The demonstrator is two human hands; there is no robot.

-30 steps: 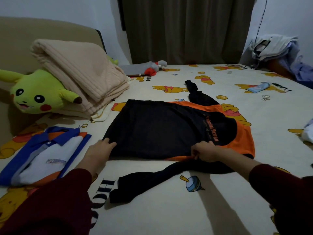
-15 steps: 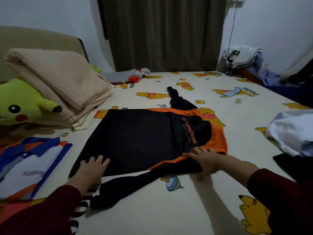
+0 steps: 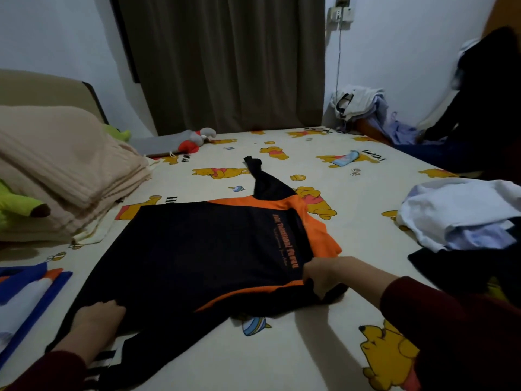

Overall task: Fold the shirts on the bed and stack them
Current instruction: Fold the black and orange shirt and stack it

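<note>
A black shirt with orange shoulders (image 3: 203, 255) lies spread flat across the middle of the bed (image 3: 296, 356), one long sleeve trailing toward me and the other pointing away. My left hand (image 3: 97, 320) grips the shirt's hem at its near left corner. My right hand (image 3: 327, 273) pinches the fabric at the near shoulder, by the orange seam. A folded blue, white and orange shirt (image 3: 25, 292) lies at the left edge of the bed.
Unfolded white and dark clothes (image 3: 462, 215) are heaped at the right. A folded beige blanket (image 3: 64, 176) and a green plush toy (image 3: 17, 204) sit at the left. A small grey and red plush (image 3: 197, 138) lies near the curtain.
Both hands lay flat on the shirt half a second ago; now their fingers have closed on the fabric at the hem and the shoulder. My view has swung to the right.
</note>
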